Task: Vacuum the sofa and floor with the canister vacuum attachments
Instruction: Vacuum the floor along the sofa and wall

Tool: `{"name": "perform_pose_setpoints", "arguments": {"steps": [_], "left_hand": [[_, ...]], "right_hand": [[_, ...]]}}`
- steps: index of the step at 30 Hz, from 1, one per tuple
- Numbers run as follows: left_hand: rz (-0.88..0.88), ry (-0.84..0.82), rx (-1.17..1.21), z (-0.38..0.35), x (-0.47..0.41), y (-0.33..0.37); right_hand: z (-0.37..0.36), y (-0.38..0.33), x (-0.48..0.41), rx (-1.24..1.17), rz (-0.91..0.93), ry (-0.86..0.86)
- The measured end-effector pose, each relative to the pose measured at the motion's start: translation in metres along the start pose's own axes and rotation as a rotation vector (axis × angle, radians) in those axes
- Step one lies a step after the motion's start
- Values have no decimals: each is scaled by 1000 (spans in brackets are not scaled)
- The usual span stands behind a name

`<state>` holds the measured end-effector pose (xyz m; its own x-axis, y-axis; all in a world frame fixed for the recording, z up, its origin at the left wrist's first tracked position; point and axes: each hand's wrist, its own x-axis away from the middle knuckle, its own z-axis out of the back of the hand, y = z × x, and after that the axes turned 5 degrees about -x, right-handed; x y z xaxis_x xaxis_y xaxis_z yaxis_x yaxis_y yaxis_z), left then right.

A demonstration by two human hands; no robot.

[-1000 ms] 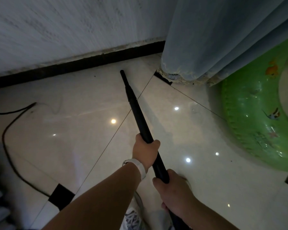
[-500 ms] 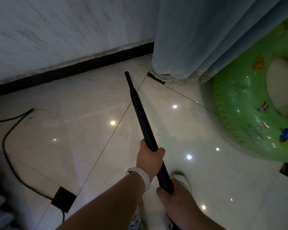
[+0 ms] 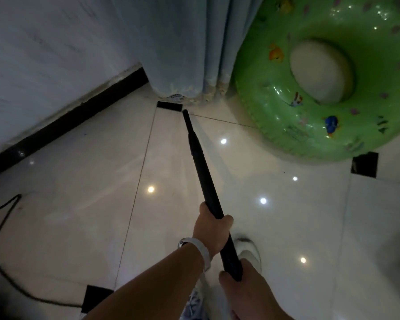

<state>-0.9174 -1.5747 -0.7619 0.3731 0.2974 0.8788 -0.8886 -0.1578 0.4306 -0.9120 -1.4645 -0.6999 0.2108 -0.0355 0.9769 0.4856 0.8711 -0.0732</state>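
Lower end of black vacuum wand [image 3: 203, 179] hidden behind right hand [image 3: 244, 289], cut off at frame bottom; tip type too small to tell. Wand slants over glossy floor tile [image 3: 79, 204], tip just beside black tile inset [image 3: 170, 106] at curtain [image 3: 183, 54] hem, near green swim ring [image 3: 286, 125]. Left hand [image 3: 211, 229], white wristband [image 3: 201, 249], fingers curled round mid-shaft; right hand grips lower, fingers wrapped, partly cut off. Ring print blurred: fish shapes only. Black cord [image 3: 17, 197] runs off left edge
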Motion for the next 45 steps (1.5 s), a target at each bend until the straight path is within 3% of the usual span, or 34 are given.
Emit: {"name": "perform_pose_setpoints", "arguments": {"steps": [7, 10, 13, 18, 29, 45], "left_hand": [[29, -120, -106, -48, 21, -26], [9, -132, -131, -62, 21, -23], [4, -126, -144, -69, 15, -18], [8, -89, -142, -73, 5, -10], [57, 0, -109, -65, 5, -8], [150, 248, 217, 3, 27, -36]], "right_hand": [[7, 66, 14, 10, 29, -27], [16, 70, 15, -58, 16, 26], [23, 64, 12, 42, 20, -10], [30, 64, 1, -105, -15, 0], [31, 62, -10, -85, 4, -49], [10, 20, 3, 252, 194, -100]]}}
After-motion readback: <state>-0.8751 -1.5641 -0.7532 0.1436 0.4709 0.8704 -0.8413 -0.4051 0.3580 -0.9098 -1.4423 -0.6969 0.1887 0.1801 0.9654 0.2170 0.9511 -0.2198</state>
